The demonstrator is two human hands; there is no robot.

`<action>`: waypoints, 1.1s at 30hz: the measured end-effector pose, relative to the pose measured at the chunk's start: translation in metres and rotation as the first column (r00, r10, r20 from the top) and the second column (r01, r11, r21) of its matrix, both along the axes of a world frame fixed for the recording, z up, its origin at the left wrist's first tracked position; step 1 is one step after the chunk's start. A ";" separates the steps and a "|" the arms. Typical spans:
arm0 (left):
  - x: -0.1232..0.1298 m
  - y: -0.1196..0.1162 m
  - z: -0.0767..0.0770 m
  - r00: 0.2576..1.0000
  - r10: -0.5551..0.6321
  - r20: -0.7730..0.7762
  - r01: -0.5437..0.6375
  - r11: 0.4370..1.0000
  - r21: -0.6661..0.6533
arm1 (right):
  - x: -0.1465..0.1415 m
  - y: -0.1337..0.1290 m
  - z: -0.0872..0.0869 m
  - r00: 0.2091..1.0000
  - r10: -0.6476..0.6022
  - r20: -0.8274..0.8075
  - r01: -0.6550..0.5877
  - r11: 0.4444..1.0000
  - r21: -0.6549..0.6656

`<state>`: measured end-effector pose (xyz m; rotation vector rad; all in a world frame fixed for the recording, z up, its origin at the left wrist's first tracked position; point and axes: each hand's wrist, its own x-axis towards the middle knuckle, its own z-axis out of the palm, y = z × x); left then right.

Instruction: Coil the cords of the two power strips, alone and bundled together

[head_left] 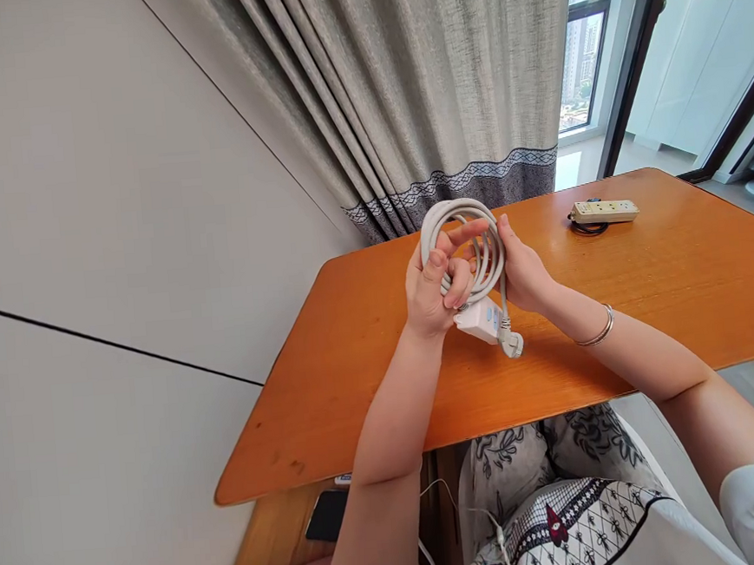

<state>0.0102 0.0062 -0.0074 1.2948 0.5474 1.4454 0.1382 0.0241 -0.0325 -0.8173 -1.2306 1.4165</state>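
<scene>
A white cable [463, 209], wound in several round loops, is held up above the orange-brown table [357, 362]. My left hand [431, 291] grips the left side of the coil, with its index finger stretched across the loops. Against the coil's right side, my right hand [520, 267] holds the loops, its thumb pointing up. Below the coil hang the white plug [510, 342] and a white block [480, 320] with blue markings, close beside each other.
A cream power strip [605, 211] with a black cord lies at the table's back right. Grey curtains [465, 75] hang behind the table, and a pale wall [116, 207] borders it on the left. A dark phone [328, 515] rests on a lower wooden surface.
</scene>
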 end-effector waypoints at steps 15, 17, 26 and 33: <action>-0.020 0.024 0.004 0.896 0.413 0.164 -0.439 0.879 0.187 | 0.008 -0.030 0.003 0.245 -0.291 0.925 -0.312 0.880 0.359; -0.019 0.025 0.003 0.913 0.368 0.178 -0.397 0.902 0.171 | 0.006 -0.037 0.009 0.089 -0.371 0.924 -0.336 0.862 0.379; -0.006 0.023 -0.007 0.990 0.115 -0.081 -0.098 0.976 0.193 | 0.023 -0.045 0.032 0.309 -0.467 0.828 -0.405 0.724 0.559; -0.001 0.015 -0.014 0.964 0.240 -0.111 -0.208 0.947 0.243 | 0.023 -0.047 0.029 0.804 -0.153 0.575 -0.226 0.816 0.532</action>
